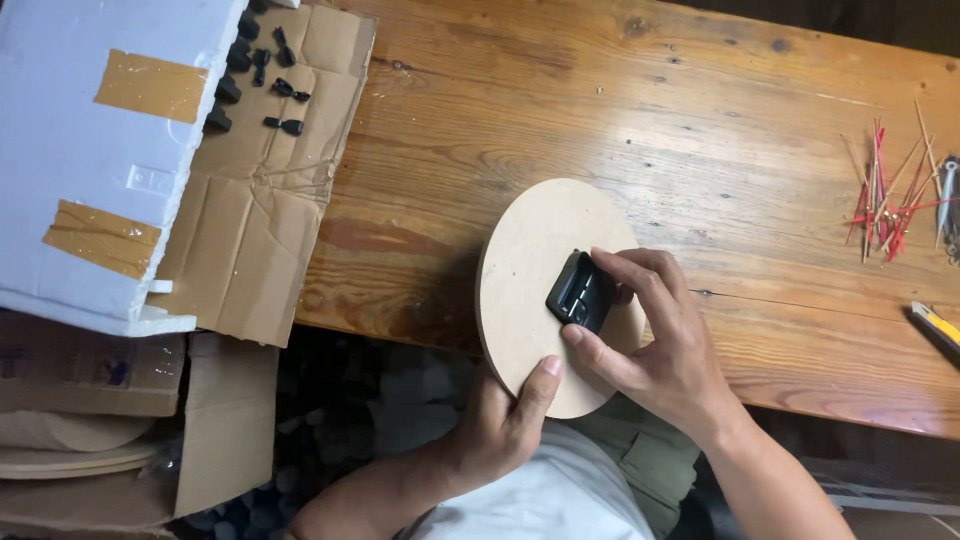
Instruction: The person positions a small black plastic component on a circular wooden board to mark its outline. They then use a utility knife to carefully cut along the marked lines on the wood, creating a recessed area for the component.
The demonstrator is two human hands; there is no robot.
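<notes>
While the head camera looked straight down, the scene read as follows.

Worktop: a worn wooden plank worktop (620,110) ran across the upper and right part of the view, its near edge by the person's lap.

Disc: a round, pale fibreboard disc (525,265) was tilted up over the near edge of the worktop, partly above the lap.

Left hand: the left hand (505,425) gripped the disc's lower edge, thumb on the face and fingers behind it.

Black part: a small, squarish black plastic part (580,292) sat against the disc's face, near its right side.

Right hand: the right hand (655,345) pinched the black part, thumb below it and fingers curled over its top and right side.

Cardboard: a flattened, creased cardboard sheet (255,210) lay on the left end of the worktop.

Small black pieces: several small black pieces (262,75) lay scattered on the cardboard's far end.

Foam box: a white foam box (75,170) with strips of brown tape covered the cardboard's left side.

Sticks: a loose bundle of thin red and tan sticks (890,195) lay far right, well apart from the hands.

Knife: a yellow-and-black utility knife (935,325) showed at the right edge.
</notes>
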